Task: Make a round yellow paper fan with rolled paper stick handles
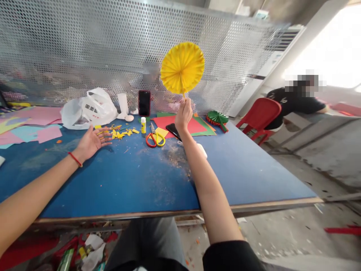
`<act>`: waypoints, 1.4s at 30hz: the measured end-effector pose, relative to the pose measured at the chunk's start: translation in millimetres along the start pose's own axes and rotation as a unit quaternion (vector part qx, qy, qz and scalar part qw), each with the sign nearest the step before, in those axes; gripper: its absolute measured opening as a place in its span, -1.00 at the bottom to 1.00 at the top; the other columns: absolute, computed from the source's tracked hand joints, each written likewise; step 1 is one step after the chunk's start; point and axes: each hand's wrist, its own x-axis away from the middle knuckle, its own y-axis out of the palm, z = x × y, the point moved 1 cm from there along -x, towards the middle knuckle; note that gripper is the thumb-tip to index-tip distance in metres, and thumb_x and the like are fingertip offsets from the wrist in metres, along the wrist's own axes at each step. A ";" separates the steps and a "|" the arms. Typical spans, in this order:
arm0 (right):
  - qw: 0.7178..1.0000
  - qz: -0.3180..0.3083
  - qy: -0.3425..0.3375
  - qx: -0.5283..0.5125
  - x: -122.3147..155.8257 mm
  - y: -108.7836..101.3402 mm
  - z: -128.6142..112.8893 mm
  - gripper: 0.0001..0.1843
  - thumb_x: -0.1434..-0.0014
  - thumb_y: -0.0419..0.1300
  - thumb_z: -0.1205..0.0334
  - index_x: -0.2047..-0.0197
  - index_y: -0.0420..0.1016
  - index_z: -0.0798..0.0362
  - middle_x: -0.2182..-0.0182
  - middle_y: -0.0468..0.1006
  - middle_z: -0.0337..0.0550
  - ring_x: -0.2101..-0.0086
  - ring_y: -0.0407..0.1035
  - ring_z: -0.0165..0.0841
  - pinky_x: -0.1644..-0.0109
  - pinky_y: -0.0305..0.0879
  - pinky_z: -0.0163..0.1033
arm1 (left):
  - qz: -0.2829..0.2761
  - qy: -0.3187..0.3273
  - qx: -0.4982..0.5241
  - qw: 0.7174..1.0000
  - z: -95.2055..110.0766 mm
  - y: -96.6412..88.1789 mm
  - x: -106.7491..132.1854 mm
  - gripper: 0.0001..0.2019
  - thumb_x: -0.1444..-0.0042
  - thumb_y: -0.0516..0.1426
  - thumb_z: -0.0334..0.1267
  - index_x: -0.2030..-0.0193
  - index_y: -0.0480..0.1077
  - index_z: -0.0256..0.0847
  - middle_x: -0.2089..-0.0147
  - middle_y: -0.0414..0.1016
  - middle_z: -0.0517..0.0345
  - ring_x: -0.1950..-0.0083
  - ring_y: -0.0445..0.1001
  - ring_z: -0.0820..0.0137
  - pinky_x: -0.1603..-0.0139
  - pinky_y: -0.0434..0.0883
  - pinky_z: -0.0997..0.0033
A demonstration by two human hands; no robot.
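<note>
A round yellow pleated paper fan (182,67) is held upright by its thin handle in my right hand (184,113), whose fingers are closed round the handle's lower end. My left hand (92,141) is open, palm up with fingers spread, low over the blue table (135,188) and beside yellow paper scraps (121,133). Between the hands lie scissors (155,139) with one red and one yellow handle loop, on a small yellow paper. Just behind the scissors stands a glue stick (143,125).
A phone (144,103) leans at the perforated metal screen (93,45). A white plastic bag (88,109) and coloured paper sheets (47,116) lie left. Red and green sheets (165,124), another dark phone (173,131) and a green-and-red folded fan (217,118) lie right. A person (296,96) sits beyond.
</note>
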 end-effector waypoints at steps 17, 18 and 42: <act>0.983 -0.171 -0.059 -0.018 52.5 17.6 -70.1 -0.62 -0.60 -0.13 0.17 -0.05 0.50 0.07 0.37 0.59 -0.15 0.38 0.47 -0.34 0.27 0.15 -0.24 | -0.042 0.230 -0.130 0.964 5.6 129.0 6.9 -0.42 -0.27 0.39 0.17 -0.30 0.49 -0.06 -0.29 0.60 -0.05 -0.31 0.57 0.11 -0.24 0.61 0.11; 0.979 -0.192 -0.073 -0.001 56.7 16.2 -79.8 -0.63 -0.60 -0.12 0.17 -0.08 0.48 0.07 0.35 0.61 -0.14 0.37 0.48 -0.33 0.28 0.12 -0.23 | -0.045 0.261 -0.124 0.956 10.6 149.9 4.4 -0.42 -0.31 0.35 0.20 -0.31 0.47 -0.08 -0.33 0.56 -0.09 -0.37 0.52 0.09 -0.32 0.56 0.07; 0.880 -0.402 -0.159 0.194 87.7 11.1 -105.5 -0.66 -0.63 -0.08 0.13 -0.12 0.47 0.07 0.16 0.71 0.01 0.27 0.52 -0.26 0.30 -0.07 -0.19 | -0.002 0.280 0.088 0.956 40.1 176.4 -24.2 -0.59 -0.29 0.38 0.17 0.25 0.56 -0.15 0.24 0.66 0.07 0.00 0.70 0.17 -0.13 0.62 0.16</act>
